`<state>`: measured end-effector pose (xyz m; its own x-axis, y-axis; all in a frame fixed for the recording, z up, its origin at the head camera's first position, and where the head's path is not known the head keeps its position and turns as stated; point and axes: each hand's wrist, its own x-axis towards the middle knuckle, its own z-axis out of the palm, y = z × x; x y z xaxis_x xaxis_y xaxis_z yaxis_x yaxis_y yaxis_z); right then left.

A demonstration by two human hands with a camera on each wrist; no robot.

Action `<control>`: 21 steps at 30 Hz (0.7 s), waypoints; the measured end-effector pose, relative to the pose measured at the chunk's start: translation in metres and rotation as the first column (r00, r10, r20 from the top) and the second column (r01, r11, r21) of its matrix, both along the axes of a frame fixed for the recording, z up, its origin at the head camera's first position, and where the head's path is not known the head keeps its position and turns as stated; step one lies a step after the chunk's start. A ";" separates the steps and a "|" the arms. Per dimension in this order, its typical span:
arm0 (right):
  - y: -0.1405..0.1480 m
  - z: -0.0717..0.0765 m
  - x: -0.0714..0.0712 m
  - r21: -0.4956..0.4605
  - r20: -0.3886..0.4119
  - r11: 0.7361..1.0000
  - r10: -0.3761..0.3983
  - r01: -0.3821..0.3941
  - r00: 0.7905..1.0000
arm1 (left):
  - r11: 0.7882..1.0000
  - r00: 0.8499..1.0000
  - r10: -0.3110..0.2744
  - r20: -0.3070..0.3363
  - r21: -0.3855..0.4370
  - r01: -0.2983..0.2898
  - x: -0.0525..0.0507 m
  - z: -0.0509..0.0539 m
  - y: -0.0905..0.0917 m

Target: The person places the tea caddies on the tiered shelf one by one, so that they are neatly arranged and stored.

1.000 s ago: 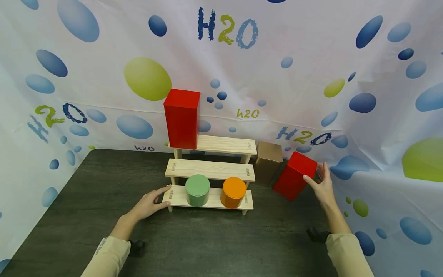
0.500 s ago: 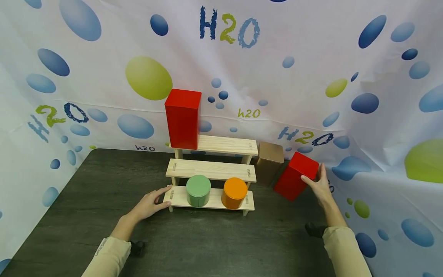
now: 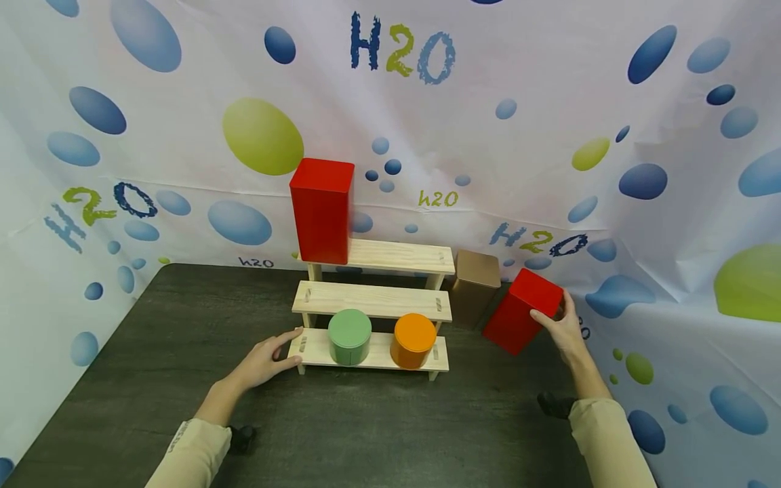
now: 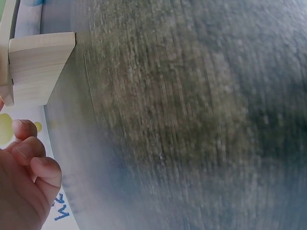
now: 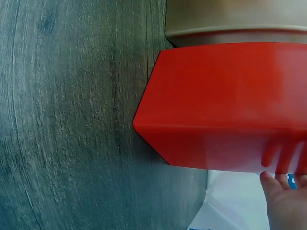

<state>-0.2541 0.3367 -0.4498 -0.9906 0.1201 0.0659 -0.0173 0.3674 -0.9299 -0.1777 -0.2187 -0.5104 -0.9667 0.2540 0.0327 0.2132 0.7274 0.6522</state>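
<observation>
On the right of the dark table stands a tall red box [image 3: 522, 313], turned at an angle beside a brown box. My right hand [image 3: 563, 331] holds it near its top, thumb on the front face and fingers round the far right side. In the right wrist view, fingertips [image 5: 283, 179] meet the red wall, which mirrors them. My left hand [image 3: 259, 359] grips the left end of the lowest board of a three-step wooden shelf [image 3: 372, 298], index finger at the back corner and thumb in front. Its other fingers are curled in the left wrist view [image 4: 31, 158].
A second red box [image 3: 322, 217] stands on the top step, left side. The lowest step bears a green round tin [image 3: 349, 337] and an orange round tin [image 3: 413, 341]. The brown box [image 3: 472, 288] stands between shelf and red box. A printed curtain [image 3: 390, 115] hangs close behind.
My right hand has shifted slightly left, and its fingers have come closer round the red box. The left hand, the shelf and the boxes stay in place.
</observation>
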 end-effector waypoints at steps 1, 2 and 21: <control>0.000 -0.001 0.001 -0.004 -0.009 1.000 -0.009 0.009 1.000 | 1.000 1.000 0.000 -0.001 0.001 0.000 0.000 0.000 0.000; -0.001 -0.002 0.001 -0.016 -0.019 1.000 -0.017 0.017 1.000 | 1.000 1.000 0.000 -0.002 -0.001 0.000 0.000 -0.001 0.000; -0.001 -0.003 0.005 -0.070 -0.041 0.993 -0.094 0.091 0.995 | 1.000 1.000 -0.008 -0.005 -0.015 0.008 0.000 0.000 0.000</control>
<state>-0.2489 0.3355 -0.4532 -0.9714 0.2164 0.0978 -0.0277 0.3057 -0.9517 -0.1778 -0.2182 -0.5102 -0.9645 0.2619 0.0341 0.2223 0.7353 0.6402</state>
